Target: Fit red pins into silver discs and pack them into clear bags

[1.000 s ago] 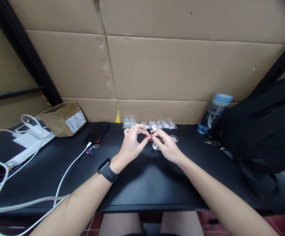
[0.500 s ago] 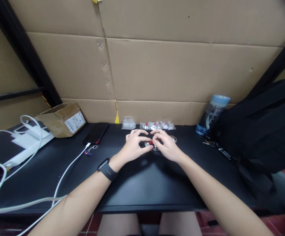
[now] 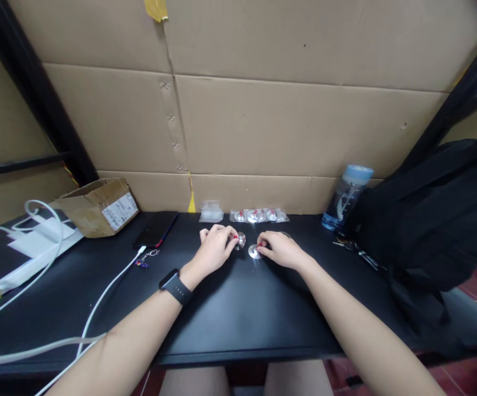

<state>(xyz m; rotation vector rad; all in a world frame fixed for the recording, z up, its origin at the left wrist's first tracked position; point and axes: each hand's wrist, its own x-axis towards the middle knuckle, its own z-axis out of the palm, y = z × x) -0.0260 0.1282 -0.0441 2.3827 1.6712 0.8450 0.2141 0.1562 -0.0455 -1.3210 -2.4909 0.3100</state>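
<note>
My left hand [image 3: 217, 245] is closed, its thumb and fingertips pinching the red knob of a small shiny silver disc [image 3: 242, 240]. That disc looks tilted. Just to its right, another silver disc [image 3: 255, 252] sits by the fingertips of my right hand [image 3: 280, 249], which pinch its red knob. A gap separates the two discs. Behind my right hand, the edge of a further round piece [image 3: 287, 235] peeks out, mostly hidden. Against the cardboard wall lies a row of similar discs with red knobs in clear plastic wrapping [image 3: 255, 215].
Left of the row lies clear plastic packaging [image 3: 211, 212]. A phone [image 3: 155, 229], white cable [image 3: 110, 284], and open cardboard box [image 3: 100, 206] occupy the left of the black table [image 3: 242, 313]. On the right are a water bottle [image 3: 345, 198], keys [image 3: 348, 243] and black backpack [image 3: 436, 220].
My hands, close together around the red knob before, have drawn apart. Two separate silver discs now show between them, one at each hand. The view has shifted slightly.
</note>
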